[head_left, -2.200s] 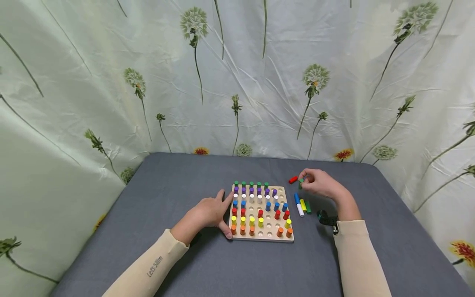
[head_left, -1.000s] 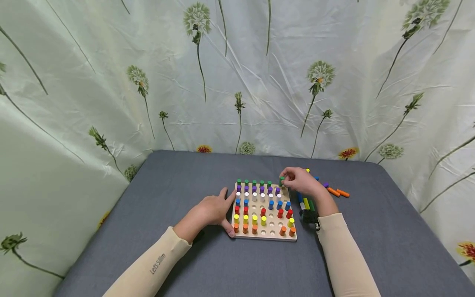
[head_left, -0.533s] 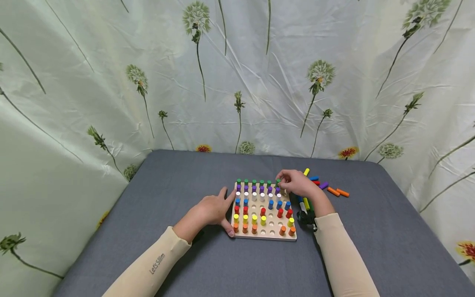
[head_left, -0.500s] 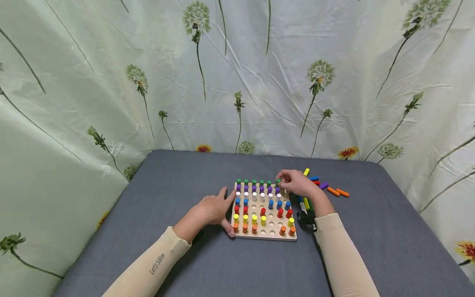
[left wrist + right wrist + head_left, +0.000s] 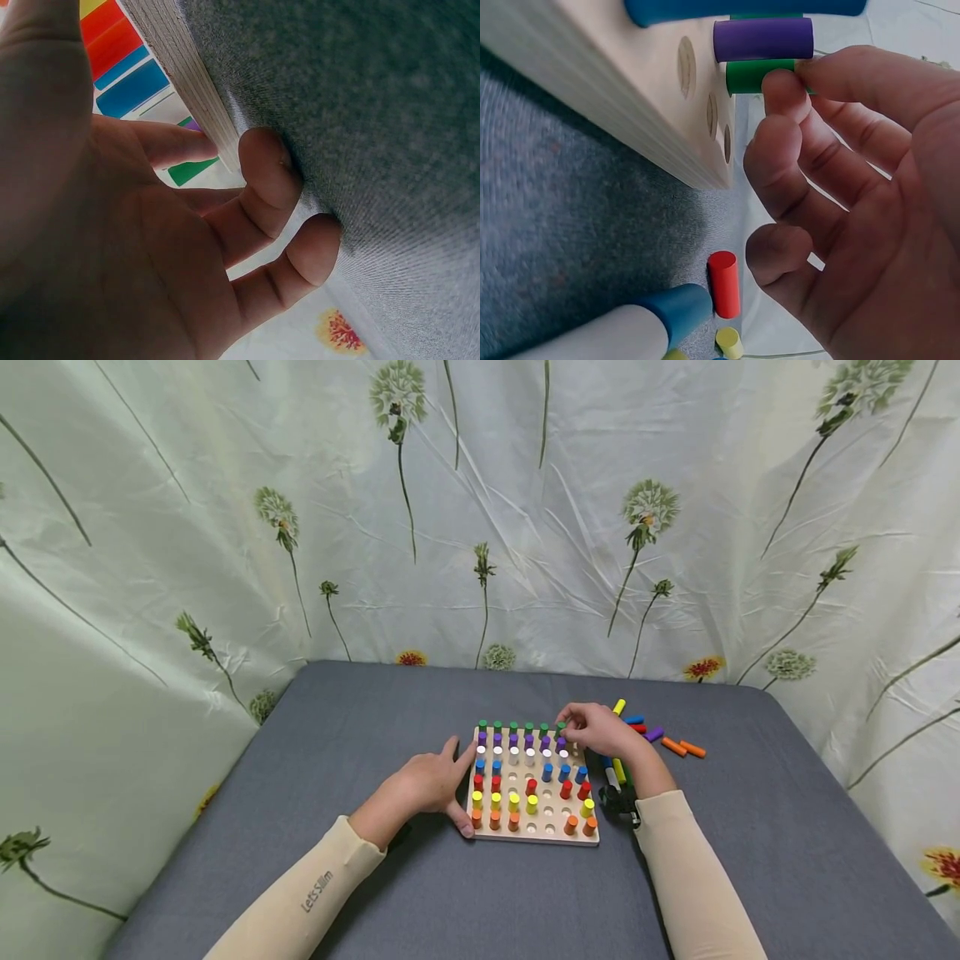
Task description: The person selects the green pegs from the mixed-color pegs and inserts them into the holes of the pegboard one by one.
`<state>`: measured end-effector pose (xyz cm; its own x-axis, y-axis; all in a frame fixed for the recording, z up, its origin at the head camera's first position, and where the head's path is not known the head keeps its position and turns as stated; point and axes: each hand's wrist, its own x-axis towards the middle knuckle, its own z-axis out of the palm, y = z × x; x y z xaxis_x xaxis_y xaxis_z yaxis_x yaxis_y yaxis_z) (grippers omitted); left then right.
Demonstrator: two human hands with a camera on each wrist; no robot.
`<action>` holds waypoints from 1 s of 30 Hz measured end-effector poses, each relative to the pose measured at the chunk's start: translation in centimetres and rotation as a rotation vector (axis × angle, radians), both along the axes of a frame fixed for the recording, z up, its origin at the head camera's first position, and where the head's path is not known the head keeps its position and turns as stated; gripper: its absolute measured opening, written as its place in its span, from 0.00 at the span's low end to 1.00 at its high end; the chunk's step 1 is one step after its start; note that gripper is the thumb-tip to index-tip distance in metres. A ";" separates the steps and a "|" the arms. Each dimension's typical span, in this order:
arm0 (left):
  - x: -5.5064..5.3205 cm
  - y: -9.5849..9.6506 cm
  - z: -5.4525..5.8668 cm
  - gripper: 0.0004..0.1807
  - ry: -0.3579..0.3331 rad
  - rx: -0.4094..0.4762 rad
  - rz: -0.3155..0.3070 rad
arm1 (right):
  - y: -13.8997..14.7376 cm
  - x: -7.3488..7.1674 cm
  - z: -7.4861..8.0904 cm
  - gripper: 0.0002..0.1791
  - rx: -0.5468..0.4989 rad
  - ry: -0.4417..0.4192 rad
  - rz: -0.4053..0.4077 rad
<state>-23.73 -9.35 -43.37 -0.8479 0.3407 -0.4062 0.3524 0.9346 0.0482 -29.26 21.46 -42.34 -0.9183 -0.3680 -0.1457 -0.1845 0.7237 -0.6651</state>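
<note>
A wooden pegboard [image 5: 536, 838] lies on the table, carrying rows of coloured pegs, from orange in front to green at the back. My left hand [image 5: 431, 782] rests against the board's left edge, thumb at the front corner, fingers spread. In the left wrist view, fingertips of the left hand [image 5: 172, 247] touch the cloth and board side. My right hand [image 5: 596, 728] pinches a green peg [image 5: 746, 76] between thumb and index finger at the right of the back row. That peg stands in the board, beside a purple peg [image 5: 765, 40]; its base is seated in a hole.
Loose pegs lie right of the board: yellow [image 5: 619, 707], purple [image 5: 655, 735], orange [image 5: 693, 750] and several others, partly behind the right hand and wrist. Bare holes [image 5: 549, 829] show in the front rows. A floral curtain [image 5: 525, 527] hangs behind the grey table [image 5: 375, 710].
My right hand has carried the green peg leftward from above the loose pegs to the back row and lowered it into the board. The left hand has stayed at the board's edge.
</note>
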 end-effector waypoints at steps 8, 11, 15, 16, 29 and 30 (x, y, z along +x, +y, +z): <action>0.0 -0.1 0.2 0.79 -0.002 0.004 -0.001 | 0.1 0.1 0.2 0.11 -0.010 -0.003 -0.003; 0.0 -0.1 0.2 0.80 -0.002 0.004 -0.005 | 0.0 0.1 0.2 0.11 -0.008 0.003 -0.010; 0.0 -0.2 0.2 0.80 0.004 0.006 -0.007 | -0.2 0.1 0.3 0.11 0.006 0.020 -0.012; 0.0 -0.2 0.3 0.80 0.005 0.005 -0.008 | -0.2 0.1 0.3 0.11 0.009 0.023 -0.012; 0.2 -0.1 0.2 0.80 0.012 -0.008 -0.007 | -0.4 -0.2 -0.5 0.11 0.044 0.020 -0.009; 0.2 -0.1 0.2 0.80 0.016 -0.009 -0.010 | -0.4 -0.2 -0.6 0.12 0.043 0.017 -0.009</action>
<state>-23.55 -9.41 -43.14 -0.8509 0.3453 -0.3959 0.3624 0.9314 0.0337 -29.50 21.08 -42.89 -0.9242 -0.3533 -0.1451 -0.1889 0.7530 -0.6303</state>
